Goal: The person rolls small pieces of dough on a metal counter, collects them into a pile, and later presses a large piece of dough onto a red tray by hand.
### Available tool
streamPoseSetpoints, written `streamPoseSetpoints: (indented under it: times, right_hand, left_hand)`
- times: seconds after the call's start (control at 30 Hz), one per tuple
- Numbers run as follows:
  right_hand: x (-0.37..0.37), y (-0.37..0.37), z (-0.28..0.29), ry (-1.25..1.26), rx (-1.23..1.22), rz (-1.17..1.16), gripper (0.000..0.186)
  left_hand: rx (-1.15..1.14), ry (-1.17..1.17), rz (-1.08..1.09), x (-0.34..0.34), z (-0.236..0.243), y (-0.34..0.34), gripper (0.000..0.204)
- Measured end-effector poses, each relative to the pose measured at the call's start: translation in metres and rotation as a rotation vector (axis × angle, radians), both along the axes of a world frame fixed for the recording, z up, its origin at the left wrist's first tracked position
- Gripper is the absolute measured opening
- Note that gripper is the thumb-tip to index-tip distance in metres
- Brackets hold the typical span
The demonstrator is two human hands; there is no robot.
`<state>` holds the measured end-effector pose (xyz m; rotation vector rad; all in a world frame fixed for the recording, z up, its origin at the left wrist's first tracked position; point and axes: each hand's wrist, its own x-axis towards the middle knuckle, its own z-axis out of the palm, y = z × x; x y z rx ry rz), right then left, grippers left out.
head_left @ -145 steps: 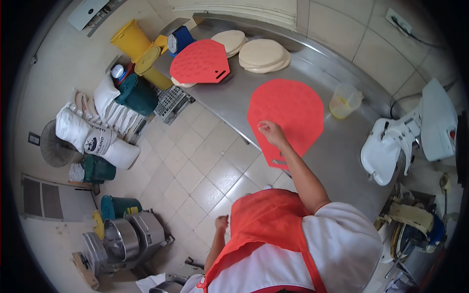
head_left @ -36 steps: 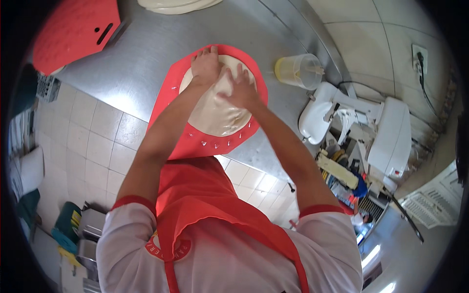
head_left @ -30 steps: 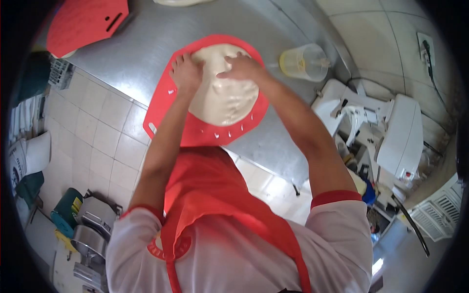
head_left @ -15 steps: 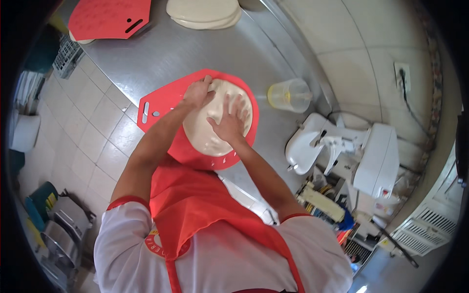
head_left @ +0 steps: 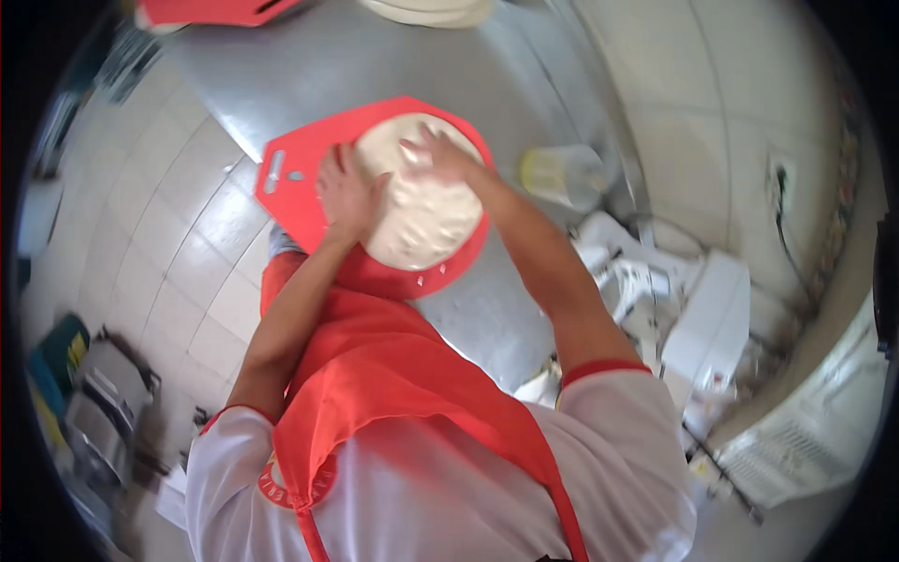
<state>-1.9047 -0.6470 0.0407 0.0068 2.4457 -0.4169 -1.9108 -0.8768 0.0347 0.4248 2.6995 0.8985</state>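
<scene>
A round, pale disc of dough (head_left: 421, 220) lies on a red cutting board (head_left: 304, 145), its surface covered with finger dents. My left hand (head_left: 348, 192) rests at the dough's left edge, fingers apart and partly over the board. On the dough's upper part is my right hand (head_left: 440, 159), fingers spread and slightly blurred by motion. Neither hand holds anything. The board lies at the near edge of a steel table (head_left: 346, 66), close to my red apron.
Another red board (head_left: 215, 9) and more stacked dough discs (head_left: 431, 9) lie at the far end. A clear plastic jug (head_left: 567, 176) with yellow at its base stands right of the board. Farther right are a white machine (head_left: 707, 314) and a wall outlet with a cord (head_left: 782, 178).
My left hand has moved from the dough's upper edge down to its left side. My right hand has shifted upward over the dough. More dents show, and the whole view has shifted.
</scene>
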Motion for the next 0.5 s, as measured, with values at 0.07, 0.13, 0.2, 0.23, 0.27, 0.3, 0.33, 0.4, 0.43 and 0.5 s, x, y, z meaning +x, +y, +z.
streamPoseSetpoints:
  times: [0.07, 0.13, 0.2, 0.23, 0.27, 0.3, 0.33, 0.4, 0.43, 0.5]
  right_hand:
    - [0.001, 0.041, 0.022, 0.338, -0.415, -0.560, 0.072]
    - [0.010, 0.071, 0.053, 0.715, -0.300, -0.827, 0.047]
    - [0.046, 0.118, 0.095, 0.812, 0.151, -1.018, 0.031]
    - [0.068, 0.150, 0.099, 0.628, 0.362, -0.982, 0.033]
    - [0.084, 0.186, 0.094, 0.449, 0.564, -0.932, 0.036]
    - [0.097, 0.227, 0.076, 0.319, 0.530, -0.772, 0.037]
    - [0.119, 0.268, 0.046, 0.179, 0.499, -0.621, 0.037]
    - [0.145, 0.302, -0.008, 0.128, 0.398, -0.490, 0.037]
    - [0.154, 0.306, -0.029, 0.211, 0.334, -0.526, 0.037]
    - [0.140, 0.295, -0.044, 0.276, 0.264, -0.559, 0.034]
  left_hand:
    - [0.059, 0.111, 0.014, 0.007, -0.014, -0.010, 0.091]
    - [-0.053, 0.205, 0.017, 0.019, -0.046, -0.024, 0.096]
    - [-0.104, 0.211, 0.018, 0.010, -0.048, -0.026, 0.098]
    - [-0.127, 0.207, -0.005, 0.015, -0.047, -0.027, 0.099]
    - [-0.131, 0.208, -0.011, 0.017, -0.043, -0.023, 0.099]
    - [-0.126, 0.217, -0.023, 0.015, -0.037, -0.016, 0.098]
    - [-0.118, 0.216, -0.049, 0.016, -0.033, -0.011, 0.097]
    - [-0.075, 0.212, -0.077, 0.016, -0.033, -0.008, 0.095]
    - [-0.056, 0.211, -0.078, 0.014, -0.035, -0.008, 0.095]
    - [0.118, 0.123, -0.036, 0.005, -0.048, -0.022, 0.090]
